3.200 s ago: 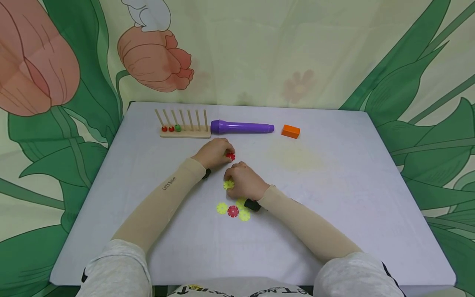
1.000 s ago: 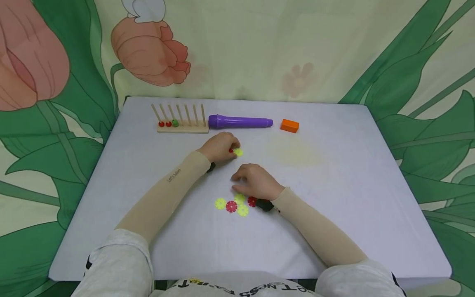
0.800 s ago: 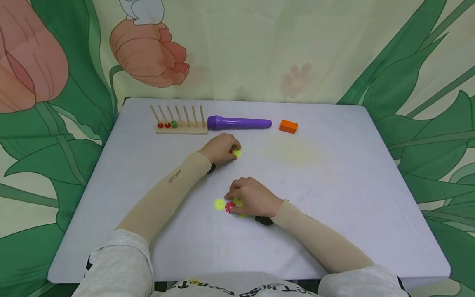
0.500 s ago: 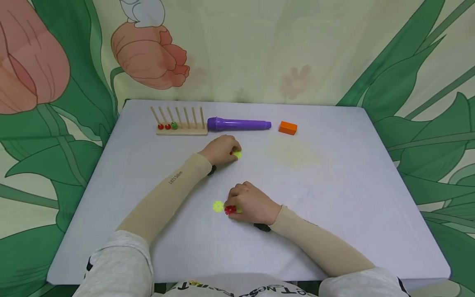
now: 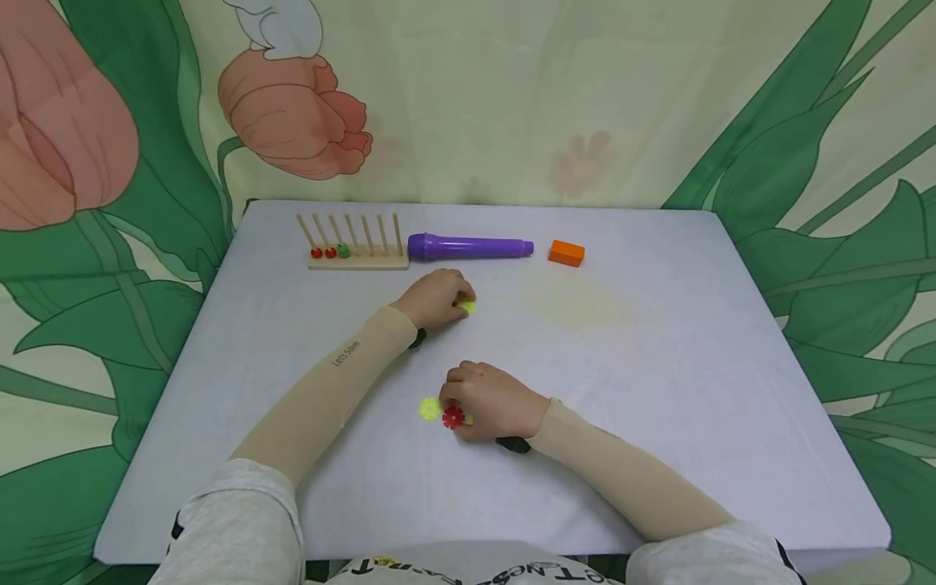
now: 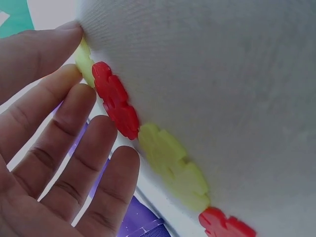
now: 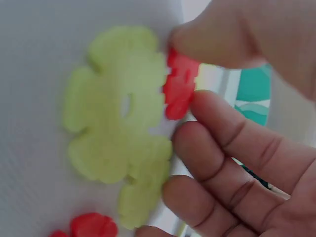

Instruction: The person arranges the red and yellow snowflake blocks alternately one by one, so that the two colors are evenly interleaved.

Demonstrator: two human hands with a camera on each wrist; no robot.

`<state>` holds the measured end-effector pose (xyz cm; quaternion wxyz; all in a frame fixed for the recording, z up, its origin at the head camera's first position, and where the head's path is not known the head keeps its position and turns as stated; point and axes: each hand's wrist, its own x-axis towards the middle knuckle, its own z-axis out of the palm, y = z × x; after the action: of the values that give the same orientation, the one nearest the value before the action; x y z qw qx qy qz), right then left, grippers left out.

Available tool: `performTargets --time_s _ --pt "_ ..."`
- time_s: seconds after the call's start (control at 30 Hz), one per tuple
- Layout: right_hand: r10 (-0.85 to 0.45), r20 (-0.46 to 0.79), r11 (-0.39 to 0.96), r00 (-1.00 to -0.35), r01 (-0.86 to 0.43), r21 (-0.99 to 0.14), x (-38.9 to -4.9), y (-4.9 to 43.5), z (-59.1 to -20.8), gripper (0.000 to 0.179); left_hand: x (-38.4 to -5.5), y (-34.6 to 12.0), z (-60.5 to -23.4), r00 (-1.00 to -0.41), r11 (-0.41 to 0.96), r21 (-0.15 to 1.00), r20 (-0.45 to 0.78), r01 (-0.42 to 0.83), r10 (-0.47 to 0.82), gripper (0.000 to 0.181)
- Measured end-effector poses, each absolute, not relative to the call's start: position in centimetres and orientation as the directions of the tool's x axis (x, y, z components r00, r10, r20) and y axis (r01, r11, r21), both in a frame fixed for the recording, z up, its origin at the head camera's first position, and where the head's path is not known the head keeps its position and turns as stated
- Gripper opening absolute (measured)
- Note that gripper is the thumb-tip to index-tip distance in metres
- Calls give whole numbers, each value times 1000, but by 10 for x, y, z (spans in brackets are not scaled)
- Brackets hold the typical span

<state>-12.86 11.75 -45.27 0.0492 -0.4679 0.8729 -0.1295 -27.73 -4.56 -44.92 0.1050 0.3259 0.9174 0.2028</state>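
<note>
Toward eleven o'clock on the table [image 5: 680, 390], is pinching a yellow flower [image 5: 470, 307] with the left hand [image 5: 435, 297], and toward seven, is pinching a red flower [image 5: 453, 418] with the right hand [image 5: 496, 401], presumably favouring edge grips for such small thinness.

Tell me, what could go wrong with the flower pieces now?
The red flower piece might slip, since the right hand pinches it only by thumb and fingertip. That hand could also bump the yellow flower pieces close to it. The row of red and yellow pieces, pinched at one end by the left hand, might come apart if tugged.
</note>
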Motion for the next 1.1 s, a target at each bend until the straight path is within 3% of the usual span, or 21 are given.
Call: performTargets --time_s 0.17,0.63,0.93,1.1 --pt "-835 38 518 -549 -808 -283 -133 115 -456 16 -276 -46 -446 -773 716 443 -76 540 629 28" --pt "-821 137 545 -554 -832 -100 -131 108 -460 18 -276 -47 -454 -773 711 436 -51 552 632 28" --pt "-786 154 584 -599 -801 -132 -145 118 -459 21 -278 -46 -452 -771 705 436 -40 559 636 29" --pt "-759 136 609 -637 -768 -198 -163 129 -456 13 -277 -45 -451 -774 710 431 -43 556 632 29"
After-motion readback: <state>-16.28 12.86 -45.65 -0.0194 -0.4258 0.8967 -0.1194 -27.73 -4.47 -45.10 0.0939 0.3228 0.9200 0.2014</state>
